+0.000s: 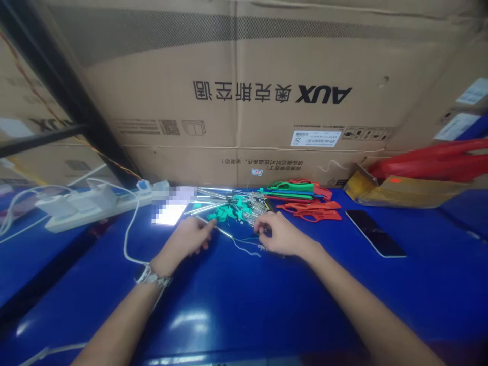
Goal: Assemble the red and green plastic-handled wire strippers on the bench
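My left hand [193, 235] is closed around a thin silvery metal rod [224, 233] that slants down to the right. Thin pale wires [246, 249] trail from its end towards my right hand [280, 233]. That hand has its thumb and forefinger curled together in a pinch; whatever lies between them is too small to make out. Just beyond both hands is a pile of similar metal rods [208, 207], mixed with green pieces [224, 211]. Red and green plastic handle-like parts [310, 209] lie behind my right hand.
A dark-screened phone [375, 234] rests on the blue tabletop [244, 310] at right. An open carton [400, 191] holding red plastic stands behind it. To the left are a white power strip [102, 207] with cables and a lit screen [170, 213]. A large cardboard box [259, 117] walls off the back.
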### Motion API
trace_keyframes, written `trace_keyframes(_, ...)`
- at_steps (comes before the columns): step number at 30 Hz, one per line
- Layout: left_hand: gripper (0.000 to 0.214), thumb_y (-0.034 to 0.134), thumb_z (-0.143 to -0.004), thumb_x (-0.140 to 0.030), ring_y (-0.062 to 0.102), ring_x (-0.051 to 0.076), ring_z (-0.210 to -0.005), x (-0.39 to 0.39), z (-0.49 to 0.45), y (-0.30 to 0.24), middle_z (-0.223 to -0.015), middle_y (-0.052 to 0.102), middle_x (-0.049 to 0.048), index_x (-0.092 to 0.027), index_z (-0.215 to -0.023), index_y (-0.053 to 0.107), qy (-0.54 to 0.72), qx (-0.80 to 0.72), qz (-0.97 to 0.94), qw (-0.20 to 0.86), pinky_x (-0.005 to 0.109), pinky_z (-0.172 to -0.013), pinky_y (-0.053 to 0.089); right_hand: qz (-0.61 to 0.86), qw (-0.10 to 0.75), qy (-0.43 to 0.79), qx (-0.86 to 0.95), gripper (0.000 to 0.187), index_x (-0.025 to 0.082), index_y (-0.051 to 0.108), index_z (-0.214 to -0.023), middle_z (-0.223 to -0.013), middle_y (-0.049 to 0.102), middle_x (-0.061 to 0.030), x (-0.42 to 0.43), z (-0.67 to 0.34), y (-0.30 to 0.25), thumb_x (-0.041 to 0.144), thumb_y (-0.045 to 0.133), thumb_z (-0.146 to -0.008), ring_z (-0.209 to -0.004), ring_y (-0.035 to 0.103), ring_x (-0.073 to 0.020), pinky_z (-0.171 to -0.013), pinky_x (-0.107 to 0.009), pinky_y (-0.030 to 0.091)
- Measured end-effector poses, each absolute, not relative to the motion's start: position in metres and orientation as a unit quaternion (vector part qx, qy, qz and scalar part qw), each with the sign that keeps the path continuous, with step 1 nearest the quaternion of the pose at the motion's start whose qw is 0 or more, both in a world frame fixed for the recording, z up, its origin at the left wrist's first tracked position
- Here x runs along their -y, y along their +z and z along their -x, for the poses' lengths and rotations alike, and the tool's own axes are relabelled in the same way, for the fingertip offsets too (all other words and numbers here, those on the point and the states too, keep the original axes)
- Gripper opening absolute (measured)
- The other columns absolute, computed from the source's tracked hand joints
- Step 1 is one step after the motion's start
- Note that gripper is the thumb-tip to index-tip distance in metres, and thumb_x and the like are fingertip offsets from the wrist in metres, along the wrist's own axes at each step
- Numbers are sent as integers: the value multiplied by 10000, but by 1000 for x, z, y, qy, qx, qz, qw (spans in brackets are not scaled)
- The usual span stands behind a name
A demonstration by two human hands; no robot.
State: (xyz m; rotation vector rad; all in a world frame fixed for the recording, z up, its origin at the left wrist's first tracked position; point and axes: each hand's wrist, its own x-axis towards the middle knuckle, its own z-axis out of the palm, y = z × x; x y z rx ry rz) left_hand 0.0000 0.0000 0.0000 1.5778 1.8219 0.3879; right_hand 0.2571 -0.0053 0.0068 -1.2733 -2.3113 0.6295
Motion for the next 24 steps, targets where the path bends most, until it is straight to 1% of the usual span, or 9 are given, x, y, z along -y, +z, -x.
trace_keyframes(3, 496, 476, -920, -494, 478, 141, -407, 2, 1, 2, -446, 533, 7, -188, -535, 542, 164, -652, -704, 229, 273, -475, 353, 461, 210, 235, 830, 196, 186, 665, -805, -742, 673, 9, 4, -260, 7, 42, 578, -705, -716, 587, -149, -702, -265, 407)
trace_keyframes(6, 421, 476, -931, -473, 490, 148, -494, 4, -2, 0, -531, 557, -3, -191, -641, 594, 212, -578, -771, 165, 280, -522, 348, 456, 222, 233, 830, 198, 191, 661, -816, -743, 672, 12, 2, -265, 5, 48, 573, -710, -723, 587, -147, -694, -258, 403)
trace_keyframes(9, 252, 521, -920, -387, 601, 183, -733, 6, -7, -3, -775, 657, 30, -197, -850, 671, 220, -484, -828, 176, 301, -677, 449, 459, 230, 227, 828, 199, 195, 666, -837, -739, 668, 12, 0, -268, 3, 63, 580, -715, -740, 586, -152, -685, -253, 399)
trace_keyframes(11, 179, 558, -892, -315, 604, 217, -948, 6, -10, -3, -979, 665, 62, -202, -951, 684, 210, -427, -864, 163, 347, -841, 466, 455, 227, 227, 831, 195, 194, 667, -839, -729, 664, 15, 1, -268, 2, 69, 582, -716, -716, 581, -145, -671, -248, 395)
trace_keyframes(12, 175, 571, -879, -288, 592, 228, -1002, 6, -11, -3, -1040, 656, 70, -203, -979, 686, 198, -415, -875, 153, 368, -891, 456, 451, 226, 228, 833, 192, 193, 667, -838, -725, 662, 17, 1, -268, 2, 71, 582, -717, -701, 577, -140, -665, -246, 391)
trace_keyframes(14, 188, 580, -863, -255, 597, 231, -996, 5, -12, -1, -1062, 654, 68, -207, -1010, 688, 166, -418, -882, 143, 385, -905, 448, 447, 221, 228, 836, 186, 192, 668, -841, -720, 661, 20, 2, -267, 2, 76, 584, -721, -670, 569, -130, -653, -244, 384)
trace_keyframes(18, 162, 562, -868, -238, 620, 214, -910, 5, -11, 2, -976, 677, 53, -206, -950, 699, 127, -432, -882, 141, 349, -835, 453, 454, 217, 225, 834, 182, 190, 667, -849, -719, 664, 25, 2, -266, 2, 75, 592, -732, -639, 562, -117, -641, -240, 367)
trace_keyframes(21, 146, 578, -862, -251, 625, 210, -887, 7, -7, 4, -954, 684, 47, -213, -930, 701, 134, -440, -876, 146, 336, -817, 455, 456, 221, 219, 834, 170, 193, 666, -844, -718, 665, 25, 1, -266, 1, 78, 599, -740, -645, 567, -119, -636, -238, 360)
trace_keyframes(24, 166, 582, -870, -279, 630, 220, -911, 6, -4, 8, -979, 688, 51, -226, -971, 702, 164, -449, -867, 139, 343, -839, 458, 457, 223, 222, 832, 164, 195, 671, -848, -709, 662, 25, 0, -266, -1, 84, 597, -753, -642, 570, -121, -631, -237, 363)
